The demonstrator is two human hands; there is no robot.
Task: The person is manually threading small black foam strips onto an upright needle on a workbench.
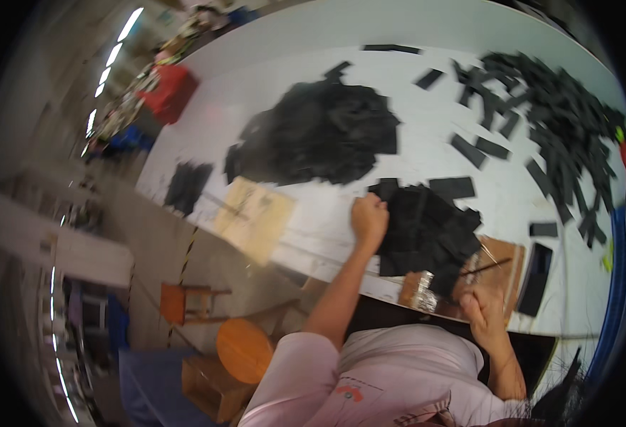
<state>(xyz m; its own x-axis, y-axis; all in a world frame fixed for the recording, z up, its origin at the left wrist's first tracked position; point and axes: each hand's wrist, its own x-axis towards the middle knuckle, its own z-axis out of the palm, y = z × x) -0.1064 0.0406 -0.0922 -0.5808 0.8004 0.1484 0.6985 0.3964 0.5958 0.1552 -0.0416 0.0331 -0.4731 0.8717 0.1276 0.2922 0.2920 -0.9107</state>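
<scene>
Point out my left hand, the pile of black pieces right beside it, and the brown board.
Left hand (368, 219): head view, middle of the hand.
Pile of black pieces (427, 229): head view, middle of the heap.
Brown board (511, 283): head view, bare right-hand part.

Head-worn fisheye, facing down, near table (427, 135)
</scene>
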